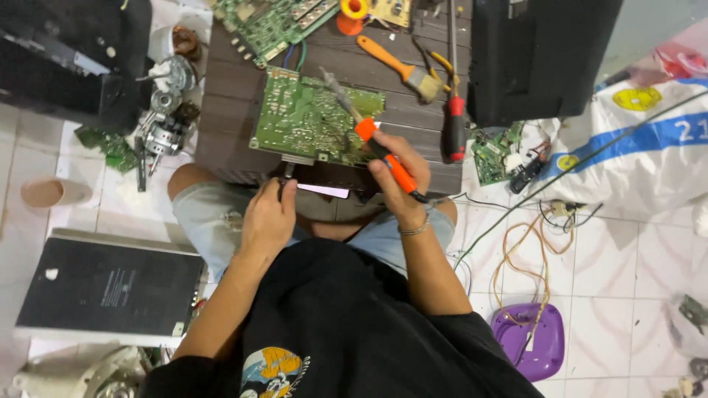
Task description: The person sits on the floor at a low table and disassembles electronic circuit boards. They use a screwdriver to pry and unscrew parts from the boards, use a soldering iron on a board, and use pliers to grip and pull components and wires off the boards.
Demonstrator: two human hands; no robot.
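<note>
My right hand grips an orange and black soldering iron. Its metal tip points up and left over a green circuit board lying solder side up on a small dark wooden table. My left hand sits at the near edge of the table, just below the board, with the fingers curled around something small and dark that I cannot make out. A white strip shows between the two hands.
On the table lie a second green board, an orange-handled brush, a red and black screwdriver and an orange solder spool. A black box stands right, loose parts left, a black panel and a purple dish on the floor.
</note>
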